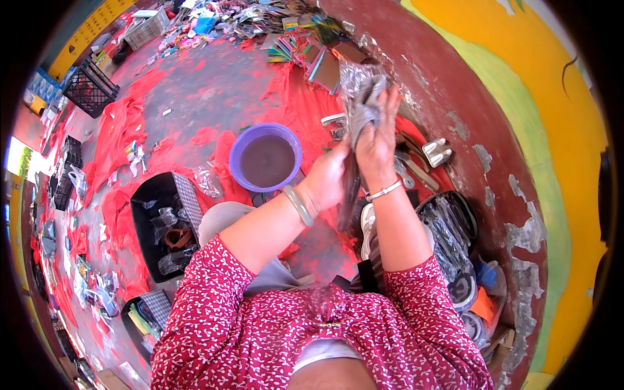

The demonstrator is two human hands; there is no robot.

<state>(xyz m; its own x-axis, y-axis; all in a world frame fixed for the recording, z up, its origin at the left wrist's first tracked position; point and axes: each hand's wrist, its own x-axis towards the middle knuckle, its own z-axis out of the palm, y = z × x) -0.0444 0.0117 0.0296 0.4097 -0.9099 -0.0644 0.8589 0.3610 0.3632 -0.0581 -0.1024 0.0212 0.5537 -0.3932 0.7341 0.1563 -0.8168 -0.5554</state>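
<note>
My left hand (327,174) is closed on a long, flat, dark item in clear plastic (354,75), held upright in front of me. Its lower end is smeared by motion, and I cannot tell what it is. Against its upper part my right hand (377,149) presses a crumpled grey cloth (369,107), the fingers pointing up and partly wrapped over it. Beyond my left forearm a purple basin (233,162) of murky greyish water stands on the floor.
A black box with a checked side (189,195) at my left holds plastic-wrapped items. Plastic-wrapped things fill a dark bag (473,214) at my right. A peeling red wall (468,123) runs along the right. Black crate (91,88), red sheeting (292,107) and scattered goods lie farther off.
</note>
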